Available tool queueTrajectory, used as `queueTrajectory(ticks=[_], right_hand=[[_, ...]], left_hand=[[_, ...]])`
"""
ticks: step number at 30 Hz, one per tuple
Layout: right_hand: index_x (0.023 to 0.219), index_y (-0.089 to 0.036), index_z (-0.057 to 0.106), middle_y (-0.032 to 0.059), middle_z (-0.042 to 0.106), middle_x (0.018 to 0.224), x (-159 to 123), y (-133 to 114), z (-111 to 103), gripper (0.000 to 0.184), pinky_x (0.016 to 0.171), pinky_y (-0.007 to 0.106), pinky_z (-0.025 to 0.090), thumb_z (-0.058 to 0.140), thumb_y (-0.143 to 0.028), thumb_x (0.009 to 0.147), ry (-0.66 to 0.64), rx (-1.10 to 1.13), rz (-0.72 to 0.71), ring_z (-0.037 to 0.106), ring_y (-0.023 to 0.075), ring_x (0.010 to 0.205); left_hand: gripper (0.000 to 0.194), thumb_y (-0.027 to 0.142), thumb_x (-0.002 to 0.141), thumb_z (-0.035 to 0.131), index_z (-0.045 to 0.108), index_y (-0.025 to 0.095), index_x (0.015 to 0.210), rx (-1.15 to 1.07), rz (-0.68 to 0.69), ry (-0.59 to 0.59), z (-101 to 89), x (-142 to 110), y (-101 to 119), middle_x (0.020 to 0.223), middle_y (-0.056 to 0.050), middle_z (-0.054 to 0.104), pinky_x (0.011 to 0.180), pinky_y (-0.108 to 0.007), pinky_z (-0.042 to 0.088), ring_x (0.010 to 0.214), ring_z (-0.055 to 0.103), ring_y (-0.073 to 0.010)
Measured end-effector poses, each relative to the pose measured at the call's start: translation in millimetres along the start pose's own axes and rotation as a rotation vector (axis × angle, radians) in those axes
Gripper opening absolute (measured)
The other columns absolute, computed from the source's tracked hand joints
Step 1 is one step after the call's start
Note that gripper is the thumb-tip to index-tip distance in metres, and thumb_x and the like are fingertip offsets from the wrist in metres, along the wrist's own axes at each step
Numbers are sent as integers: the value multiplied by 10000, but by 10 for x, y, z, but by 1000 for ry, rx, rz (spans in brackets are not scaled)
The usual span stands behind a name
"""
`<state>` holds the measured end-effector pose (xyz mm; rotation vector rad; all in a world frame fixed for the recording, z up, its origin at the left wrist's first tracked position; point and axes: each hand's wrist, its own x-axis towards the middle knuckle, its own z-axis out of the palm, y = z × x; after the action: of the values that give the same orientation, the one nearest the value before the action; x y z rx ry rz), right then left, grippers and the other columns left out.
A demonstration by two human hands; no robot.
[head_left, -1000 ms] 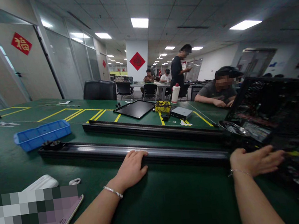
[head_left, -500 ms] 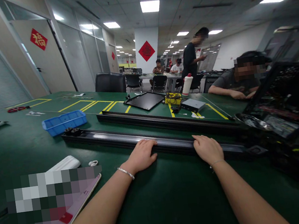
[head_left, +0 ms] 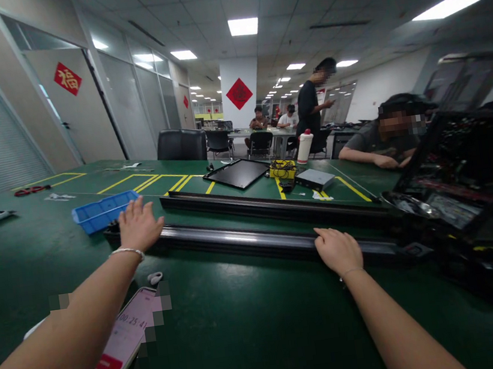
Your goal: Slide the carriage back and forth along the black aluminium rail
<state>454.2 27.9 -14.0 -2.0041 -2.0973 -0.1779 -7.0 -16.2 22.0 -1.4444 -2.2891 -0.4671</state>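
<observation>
A long black metal rail (head_left: pixel 245 242) lies across the green table (head_left: pixel 247 329) in front of me. My right hand (head_left: pixel 337 249) rests on its near edge, fingers curled over the rail right of the middle. My left hand (head_left: pixel 139 224) is raised with fingers spread, over the rail's left end and beside the blue plastic bin (head_left: pixel 102 211). It holds nothing. A second black rail (head_left: pixel 271 205) lies parallel just behind the first.
A phone (head_left: pixel 118 346) and a small white item (head_left: pixel 154 277) lie near my left forearm. An open black machine case (head_left: pixel 468 179) stands at right. A black panel (head_left: pixel 236 173), yellow box (head_left: pixel 283 169) and grey box (head_left: pixel 316 178) sit further back. A seated person (head_left: pixel 377 143) leans on the table's far right.
My left hand has lifted off the rail's middle and swung left toward its end near the blue bin. My right hand moved from the case to the rail and stays there.
</observation>
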Motion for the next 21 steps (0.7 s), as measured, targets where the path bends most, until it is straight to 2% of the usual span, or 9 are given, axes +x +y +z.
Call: queueTrajectory(ticks=[3, 5, 8, 11, 15, 21], right_hand=[[1160, -218, 612, 23, 606, 1212, -4, 0, 16, 457, 958, 337, 339, 300, -244, 827, 39, 13, 1, 521, 170, 1117], [1146, -218, 623, 21, 617, 1195, -6, 5, 32, 448, 953, 330, 342, 311, -247, 826, 58, 16, 1, 530, 170, 1102], [1124, -224, 638, 20, 626, 1180, -6, 12, 52, 437, 959, 328, 335, 325, -250, 820, 76, 21, 8, 537, 173, 1087], [1114, -224, 644, 19, 629, 1173, -6, 15, 57, 435, 964, 324, 329, 325, -248, 818, 88, 29, 16, 538, 172, 1081], [1125, -230, 636, 15, 629, 1173, -11, 13, 40, 436, 955, 324, 334, 329, -246, 815, 80, 35, 20, 530, 171, 1092], [1118, -228, 638, 8, 623, 1183, -27, 0, 17, 434, 961, 318, 326, 321, -247, 821, 81, 43, 24, 529, 170, 1093]], left_hand=[[670, 427, 802, 384, 336, 33, 1341, 36, -160, -94, 166, -54, -362, 1492, -230, 146, 1064, -538, 122, 1362, 112, -376], [699, 478, 811, 352, 323, 35, 1351, 0, -229, -180, 255, -86, -471, 1489, -247, 132, 1063, -525, 120, 1358, 115, -388], [697, 483, 839, 271, 259, 48, 1384, -63, -299, -260, 320, -100, -477, 1465, -276, 175, 1046, -510, 177, 1339, 203, -387], [682, 463, 851, 233, 244, 43, 1388, -75, -322, -274, 306, -91, -419, 1459, -286, 181, 1045, -503, 191, 1335, 226, -378], [672, 462, 847, 249, 269, 49, 1377, -81, -332, -292, 229, -78, -386, 1460, -272, 203, 1039, -516, 199, 1335, 233, -369], [687, 484, 835, 284, 293, 38, 1358, -92, -317, -331, 165, -50, -397, 1438, -286, 237, 983, -498, 296, 1296, 304, -389]])
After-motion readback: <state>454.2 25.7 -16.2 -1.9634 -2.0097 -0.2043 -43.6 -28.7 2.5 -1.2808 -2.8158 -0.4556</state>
